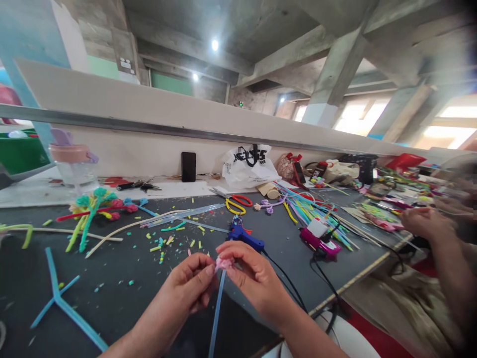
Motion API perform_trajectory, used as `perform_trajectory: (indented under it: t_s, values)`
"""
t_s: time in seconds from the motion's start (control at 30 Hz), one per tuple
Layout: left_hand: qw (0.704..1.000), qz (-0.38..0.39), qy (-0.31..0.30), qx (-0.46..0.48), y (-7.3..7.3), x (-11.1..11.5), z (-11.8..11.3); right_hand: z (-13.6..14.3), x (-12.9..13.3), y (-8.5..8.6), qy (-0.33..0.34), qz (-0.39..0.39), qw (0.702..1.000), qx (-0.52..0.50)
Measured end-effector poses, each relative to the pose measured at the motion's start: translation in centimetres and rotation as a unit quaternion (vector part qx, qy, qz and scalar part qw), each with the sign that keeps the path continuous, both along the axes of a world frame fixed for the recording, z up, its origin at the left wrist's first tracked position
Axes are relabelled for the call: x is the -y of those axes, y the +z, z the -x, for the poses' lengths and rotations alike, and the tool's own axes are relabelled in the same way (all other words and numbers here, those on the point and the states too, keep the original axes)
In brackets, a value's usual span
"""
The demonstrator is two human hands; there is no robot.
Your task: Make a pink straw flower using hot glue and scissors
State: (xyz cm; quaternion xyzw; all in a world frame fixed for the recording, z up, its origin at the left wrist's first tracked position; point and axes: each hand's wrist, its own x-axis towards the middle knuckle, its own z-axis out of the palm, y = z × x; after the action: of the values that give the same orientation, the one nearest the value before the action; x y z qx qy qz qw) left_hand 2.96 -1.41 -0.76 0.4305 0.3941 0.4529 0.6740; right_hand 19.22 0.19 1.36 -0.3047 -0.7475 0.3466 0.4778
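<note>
Between my fingertips is a small pink fuzzy piece (pixel 225 262), like a pipe-cleaner blossom. My left hand (pixel 188 283) pinches it from the left. The fingers of my right hand (pixel 257 278) close over its right side and partly cover it. A pale blue stick (pixel 217 318) runs below the hands toward the front; I cannot tell whether it touches the pink piece. Just beyond my right hand lies a blue glue gun (pixel 244 237) with a black cord. Scissors with yellow and red handles (pixel 235 205) lie open behind it.
Colourful pipe-cleaner flowers (pixel 95 206) and bent blue stems (pixel 55 298) lie left, with scraps scattered between. A phone (pixel 188 167) leans on the partition near a white bag (pixel 249 166). Right are a stem bundle (pixel 316 214), a magenta device (pixel 320 243) and another person's hand (pixel 428 223).
</note>
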Motion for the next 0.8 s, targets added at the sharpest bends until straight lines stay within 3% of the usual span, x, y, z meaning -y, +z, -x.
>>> perform_trajectory:
  t_s: [0.27,0.5,0.8]
  values:
    - [1.000,-0.019,0.006,-0.020,-0.6,-0.5,0.3,-0.1,0.1,-0.4,-0.027,-0.116,0.990,0.076]
    - [0.999,-0.017,-0.005,-0.039,-0.6,-0.6,0.4,-0.5,0.0,-1.3,-0.042,-0.104,0.985,0.133]
    - [0.999,-0.028,-0.015,-0.044,0.0,-0.2,0.3,-0.3,0.2,-1.0,-0.023,-0.105,0.987,0.118]
